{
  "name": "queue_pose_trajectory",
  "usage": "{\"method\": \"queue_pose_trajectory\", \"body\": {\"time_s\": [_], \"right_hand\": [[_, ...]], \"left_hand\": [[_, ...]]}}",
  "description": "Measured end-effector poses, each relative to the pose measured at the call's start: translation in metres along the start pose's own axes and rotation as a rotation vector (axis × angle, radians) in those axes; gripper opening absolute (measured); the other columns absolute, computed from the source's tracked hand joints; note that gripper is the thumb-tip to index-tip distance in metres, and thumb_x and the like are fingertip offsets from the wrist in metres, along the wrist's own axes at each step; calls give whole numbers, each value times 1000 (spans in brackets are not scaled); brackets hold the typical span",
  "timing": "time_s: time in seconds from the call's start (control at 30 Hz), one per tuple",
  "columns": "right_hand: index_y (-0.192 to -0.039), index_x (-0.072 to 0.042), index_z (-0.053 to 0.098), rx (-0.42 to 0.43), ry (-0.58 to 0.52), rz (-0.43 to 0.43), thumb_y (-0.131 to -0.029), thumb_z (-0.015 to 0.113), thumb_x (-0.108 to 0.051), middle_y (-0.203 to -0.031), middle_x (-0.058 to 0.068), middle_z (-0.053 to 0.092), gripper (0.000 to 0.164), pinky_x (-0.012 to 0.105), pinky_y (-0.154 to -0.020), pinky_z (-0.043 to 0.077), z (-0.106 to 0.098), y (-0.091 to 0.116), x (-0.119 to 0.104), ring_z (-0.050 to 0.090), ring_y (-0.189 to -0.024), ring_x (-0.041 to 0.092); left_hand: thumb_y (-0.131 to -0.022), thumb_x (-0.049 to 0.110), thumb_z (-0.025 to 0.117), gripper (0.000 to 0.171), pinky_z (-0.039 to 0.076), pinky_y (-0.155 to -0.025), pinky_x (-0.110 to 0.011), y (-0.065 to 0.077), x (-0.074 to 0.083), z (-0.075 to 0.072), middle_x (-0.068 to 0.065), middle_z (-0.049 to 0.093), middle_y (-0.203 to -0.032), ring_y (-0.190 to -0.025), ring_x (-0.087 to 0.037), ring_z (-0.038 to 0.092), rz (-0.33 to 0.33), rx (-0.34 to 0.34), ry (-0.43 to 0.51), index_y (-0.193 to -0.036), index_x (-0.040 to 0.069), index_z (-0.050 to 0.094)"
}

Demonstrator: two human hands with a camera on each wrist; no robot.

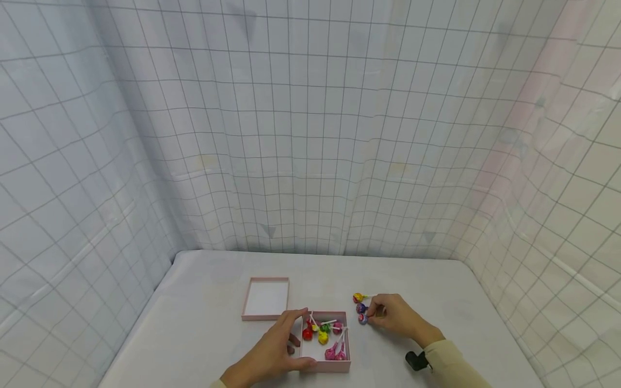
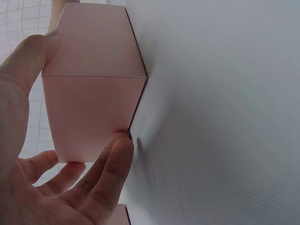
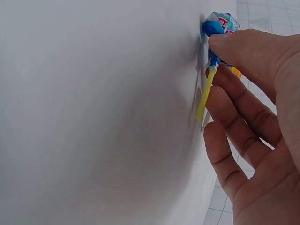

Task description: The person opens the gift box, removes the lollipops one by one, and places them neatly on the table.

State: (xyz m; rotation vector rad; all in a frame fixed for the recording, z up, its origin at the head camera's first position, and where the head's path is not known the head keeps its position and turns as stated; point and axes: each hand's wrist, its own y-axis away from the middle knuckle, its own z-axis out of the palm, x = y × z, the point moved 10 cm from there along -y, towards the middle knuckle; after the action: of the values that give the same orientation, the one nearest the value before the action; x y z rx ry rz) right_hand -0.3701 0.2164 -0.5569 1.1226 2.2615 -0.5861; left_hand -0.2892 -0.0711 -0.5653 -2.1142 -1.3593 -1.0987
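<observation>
My left hand (image 1: 271, 347) holds an open pink box (image 1: 335, 367) at its left side, thumb at the near wall and fingers reaching along the far corner. Several wrapped lollipops lie inside the box, among them a red lollipop (image 1: 308, 334), a yellow one (image 1: 323, 338) and pink ones (image 1: 330, 354). To the right of the box, my right hand (image 1: 398, 319) pinches a lollipop (image 3: 219, 23) in a blue wrapper with a yellow stick, at or just above the table. Just beyond it lie a dark purple lollipop (image 1: 360, 308) and a yellow-and-red lollipop (image 1: 358, 297).
The pink-rimmed lid (image 1: 266, 299) lies behind the box to the left, white inside up. A white cloth covers the table (image 1: 204, 302). Grid-patterned curtains (image 1: 320, 161) enclose the back and both sides. A small black device (image 1: 416, 361) is at the right wrist.
</observation>
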Motion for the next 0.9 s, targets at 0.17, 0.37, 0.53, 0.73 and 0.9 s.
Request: {"method": "queue_pose_trajectory", "body": {"time_s": [0.17,0.37,0.53,0.73,0.9], "right_hand": [[-97,-16,80,6,4,-1,-98,92,-3,-99,0,83,18,22,-80,61,-1,0,-1,66,-89,-3],[-97,-16,79,2,11,-23,-98,92,-2,-97,-3,82,19,22,-79,61,0,-2,-1,66,-88,-4],[-96,-18,79,-2,18,-15,-98,92,-4,-98,-7,81,19,22,-79,61,0,-2,-1,66,-88,-4],[-96,-19,80,4,34,-6,-98,92,-5,-100,-1,83,18,23,-80,60,-6,-3,-3,67,-91,-1],[-96,-22,80,27,78,-24,-99,92,-8,-99,-5,82,18,23,-79,58,-13,-5,-8,66,-91,-1]], "left_hand": [[-90,47,103,113,63,-89,-20,0,0,0,-12,53,-166,-103,-9,67,2,1,0,-179,17,39],[-90,47,103,114,64,-89,-20,0,1,-2,-12,54,-165,-103,-9,67,-5,4,-8,-179,17,39],[-90,46,103,113,65,-89,-21,0,2,-3,-12,54,-165,-102,-10,68,1,7,-8,-179,17,39],[-90,43,104,113,65,-88,-21,-1,3,-4,-13,54,-166,-102,-10,68,18,12,-3,-179,17,40],[-90,43,104,113,65,-88,-22,-2,2,-5,-13,54,-165,-102,-10,68,13,13,-2,-179,18,40]]}}
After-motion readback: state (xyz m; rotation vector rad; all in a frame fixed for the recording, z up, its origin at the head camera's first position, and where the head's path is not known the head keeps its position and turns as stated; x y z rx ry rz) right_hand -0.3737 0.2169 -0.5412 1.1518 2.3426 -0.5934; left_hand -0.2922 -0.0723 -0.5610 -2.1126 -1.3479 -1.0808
